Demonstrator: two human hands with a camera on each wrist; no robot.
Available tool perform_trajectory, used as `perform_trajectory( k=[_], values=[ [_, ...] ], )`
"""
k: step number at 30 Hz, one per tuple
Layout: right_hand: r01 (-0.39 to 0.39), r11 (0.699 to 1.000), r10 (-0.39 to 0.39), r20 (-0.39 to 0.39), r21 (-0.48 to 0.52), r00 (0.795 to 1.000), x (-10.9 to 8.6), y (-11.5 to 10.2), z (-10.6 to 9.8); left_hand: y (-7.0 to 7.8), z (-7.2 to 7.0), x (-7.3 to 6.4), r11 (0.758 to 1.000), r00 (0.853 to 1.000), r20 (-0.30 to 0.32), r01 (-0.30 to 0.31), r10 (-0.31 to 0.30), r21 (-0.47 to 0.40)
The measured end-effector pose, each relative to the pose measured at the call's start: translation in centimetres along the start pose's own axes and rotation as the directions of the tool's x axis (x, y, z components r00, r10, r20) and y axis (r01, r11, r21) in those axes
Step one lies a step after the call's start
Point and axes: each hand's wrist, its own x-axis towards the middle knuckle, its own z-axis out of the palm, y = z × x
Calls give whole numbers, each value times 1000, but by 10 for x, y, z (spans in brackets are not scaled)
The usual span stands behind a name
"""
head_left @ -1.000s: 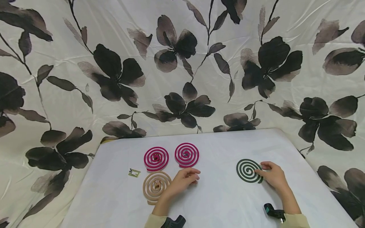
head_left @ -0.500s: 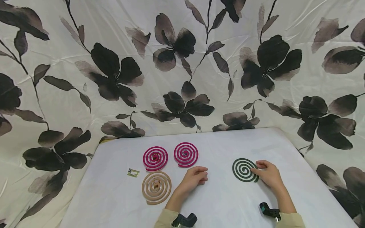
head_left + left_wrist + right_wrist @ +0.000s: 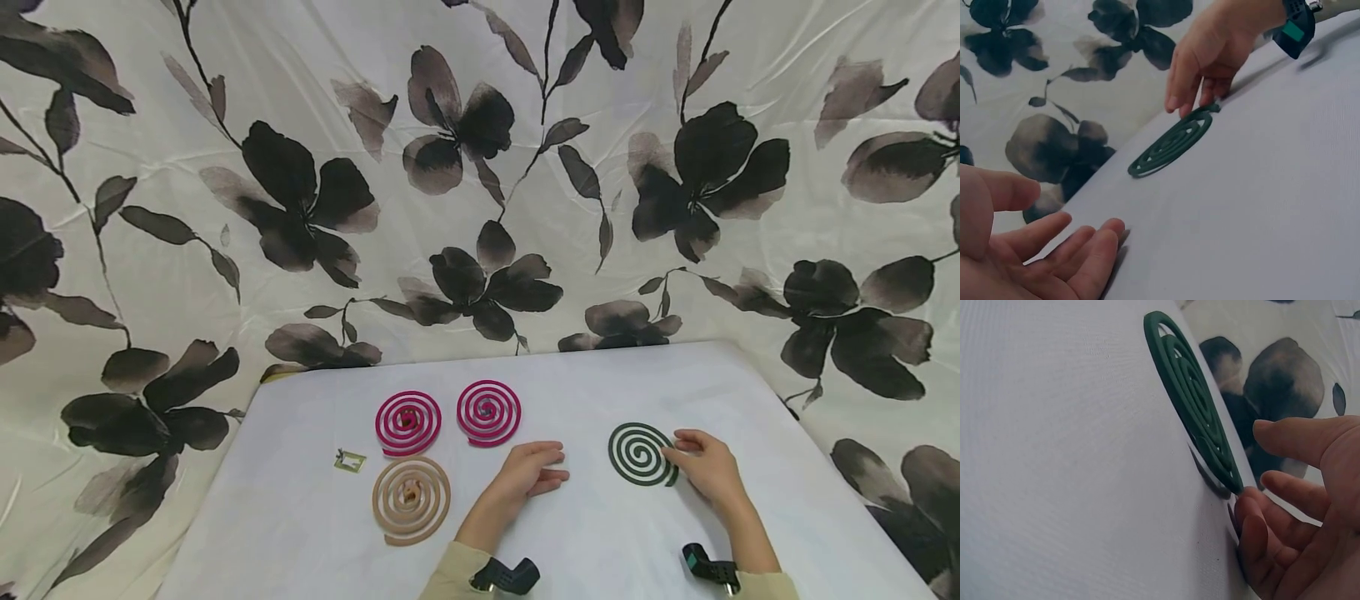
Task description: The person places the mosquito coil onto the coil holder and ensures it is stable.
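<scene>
A green mosquito coil (image 3: 641,454) lies toward the right of the white table. My right hand (image 3: 705,467) is at its right edge; in the right wrist view the fingertips (image 3: 1249,503) touch the coil's near end, while the thumb stands apart from it. The right wrist view also shows a shadow beneath the coil's near part. My left hand (image 3: 528,473) hovers palm inward over the table's middle, fingers spread loosely and holding nothing. It is left of the green coil, with a gap between them.
Two pink mosquito coils, one left (image 3: 408,423) and one right (image 3: 489,413), lie at the back left. A tan mosquito coil (image 3: 411,502) lies in front of them. Left of it is a small flat metal piece (image 3: 349,461). Floral cloth (image 3: 480,192) hangs behind the table (image 3: 300,533).
The green coil has shifted slightly left along with my right hand. My left hand has moved right, away from the tan coil, and its fingers have spread.
</scene>
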Motion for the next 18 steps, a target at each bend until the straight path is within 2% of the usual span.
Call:
perform_trajectory(
  k=[8,18],
  values=[
    [-6,1000,6,3,4,1000,-3,-2,-1,0,18,9,999,999,-28,38,-38,-8],
    [-12,999,11,24,36,1000,-5,-3,-1,2,37,20,993,994,-73,87,-82,77]
  ],
)
